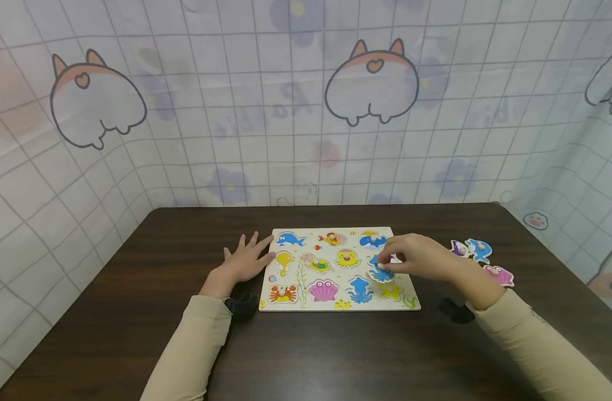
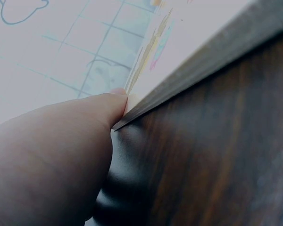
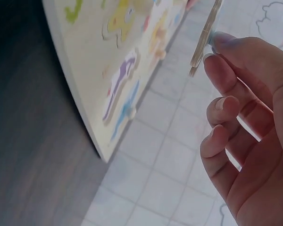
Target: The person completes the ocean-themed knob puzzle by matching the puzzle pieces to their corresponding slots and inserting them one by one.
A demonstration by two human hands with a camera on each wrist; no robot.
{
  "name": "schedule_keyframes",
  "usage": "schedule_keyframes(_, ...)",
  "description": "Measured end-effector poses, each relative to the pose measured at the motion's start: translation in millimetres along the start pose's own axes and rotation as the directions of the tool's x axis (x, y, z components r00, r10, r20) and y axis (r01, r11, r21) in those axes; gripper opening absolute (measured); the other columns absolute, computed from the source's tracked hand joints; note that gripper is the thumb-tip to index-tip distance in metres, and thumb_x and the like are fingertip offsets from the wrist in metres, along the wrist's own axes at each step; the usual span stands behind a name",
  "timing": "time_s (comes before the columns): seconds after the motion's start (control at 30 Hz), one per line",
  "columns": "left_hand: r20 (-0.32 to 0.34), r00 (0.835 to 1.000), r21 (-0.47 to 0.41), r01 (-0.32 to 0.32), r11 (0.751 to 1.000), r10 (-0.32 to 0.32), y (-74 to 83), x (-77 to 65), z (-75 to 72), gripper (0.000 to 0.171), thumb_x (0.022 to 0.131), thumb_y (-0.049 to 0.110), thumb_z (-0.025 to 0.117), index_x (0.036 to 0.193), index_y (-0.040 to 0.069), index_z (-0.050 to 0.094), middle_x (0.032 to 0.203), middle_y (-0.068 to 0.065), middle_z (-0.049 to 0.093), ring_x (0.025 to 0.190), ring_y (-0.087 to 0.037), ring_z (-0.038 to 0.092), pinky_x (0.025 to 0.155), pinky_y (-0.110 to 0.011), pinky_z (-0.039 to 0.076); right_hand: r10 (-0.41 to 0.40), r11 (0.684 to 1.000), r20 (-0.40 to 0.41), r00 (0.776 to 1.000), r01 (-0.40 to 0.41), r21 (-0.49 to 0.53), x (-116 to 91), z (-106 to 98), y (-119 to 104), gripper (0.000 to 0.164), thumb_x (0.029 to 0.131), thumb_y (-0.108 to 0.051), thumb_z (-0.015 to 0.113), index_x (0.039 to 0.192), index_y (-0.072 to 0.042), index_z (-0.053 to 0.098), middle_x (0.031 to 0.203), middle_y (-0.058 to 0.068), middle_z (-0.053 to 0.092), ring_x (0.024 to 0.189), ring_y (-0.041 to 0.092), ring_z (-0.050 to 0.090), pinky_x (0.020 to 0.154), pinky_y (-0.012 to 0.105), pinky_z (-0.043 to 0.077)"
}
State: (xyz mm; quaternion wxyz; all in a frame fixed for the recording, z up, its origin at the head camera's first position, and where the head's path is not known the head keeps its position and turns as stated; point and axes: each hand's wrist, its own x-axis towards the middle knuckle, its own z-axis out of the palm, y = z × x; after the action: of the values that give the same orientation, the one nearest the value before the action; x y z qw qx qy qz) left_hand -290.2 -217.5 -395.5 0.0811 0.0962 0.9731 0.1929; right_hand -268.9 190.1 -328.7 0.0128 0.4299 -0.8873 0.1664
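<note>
My right hand pinches a blue squid puzzle piece over the right part of a wooden sea-animal puzzle board. In the right wrist view, the piece shows edge-on between thumb and fingertips, raised off the board. Just left of it, a blue squid shape is on the board. My left hand is spread flat at the board's left side, fingertips at its edge. The left wrist view shows its thumb against the corner of the board.
At the right of the dark wooden table lie a purple-and-white piece, a blue fish-like piece and a pink shell piece, the last partly behind the right forearm. Patterned cloth hangs behind the table.
</note>
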Motion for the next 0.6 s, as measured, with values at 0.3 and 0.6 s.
schedule_keyframes(0.3,-0.007,1.000,-0.003,0.001,1.000,-0.001,1.3,-1.1,-2.0,0.066,0.109,0.047,0.044,0.166,0.020,0.024,0.169,-0.024,0.007,0.152,-0.052,-0.004,0.109,-0.080,-0.005,0.005,1.000,0.083,0.997,-0.005,0.000,15,15,-11,0.009,0.094,-0.019,0.077,0.101,-0.017,0.082,0.086,-0.016,0.063,0.071,0.002,0.049,0.062,0.023,0.046)
schedule_keyframes(0.6,-0.005,1.000,0.011,-0.004,1.000,0.004,1.8,0.4,-0.4,0.066,0.109,0.049,0.043,0.166,0.020,0.024,0.168,-0.025,0.007,0.151,-0.053,-0.003,0.109,-0.081,-0.003,0.015,1.000,0.149,0.989,-0.018,0.022,26,26,-18,0.007,0.095,-0.022,0.077,0.100,-0.019,0.081,0.084,-0.017,0.060,0.073,0.003,0.051,0.064,0.024,0.047)
